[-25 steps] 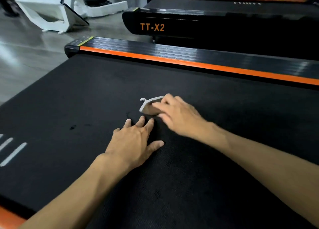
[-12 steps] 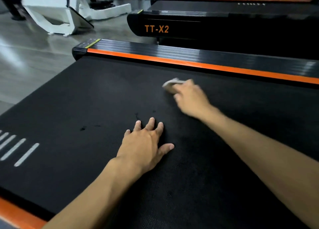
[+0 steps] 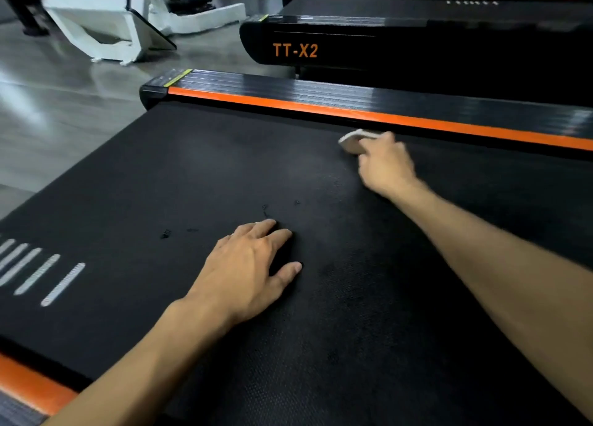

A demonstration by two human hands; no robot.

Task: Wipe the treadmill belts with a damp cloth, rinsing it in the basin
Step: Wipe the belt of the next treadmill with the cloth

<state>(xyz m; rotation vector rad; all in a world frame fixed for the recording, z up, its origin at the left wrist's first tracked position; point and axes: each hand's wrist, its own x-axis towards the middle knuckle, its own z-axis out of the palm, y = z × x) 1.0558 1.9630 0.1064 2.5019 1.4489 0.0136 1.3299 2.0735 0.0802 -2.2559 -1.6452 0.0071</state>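
Near the far edge of the black treadmill belt (image 3: 199, 175), a small pale cloth (image 3: 352, 140) lies pressed to the belt, just short of the orange side rail (image 3: 321, 107). The right hand (image 3: 386, 165) covers the cloth's near part, its fingers (image 3: 369, 156) curled down over it and gripping it, with only the cloth's far-left corner showing past the knuckles; the cloth is blurred. The right forearm reaches in from the lower right across the belt. The left hand (image 3: 248, 270) lies palm down on the belt nearer the camera, well apart from the cloth, fingers straight and close together, thumb out to the side, holding nothing. A few small dark marks (image 3: 165, 233) sit on the belt just beyond and left of the left hand. White dashes (image 3: 48, 273) are printed at the belt's left end. Beyond the rail stands a second treadmill (image 3: 417, 47) labelled TT-X2, and white gym equipment (image 3: 106, 28) rests on the grey floor (image 3: 48, 111).
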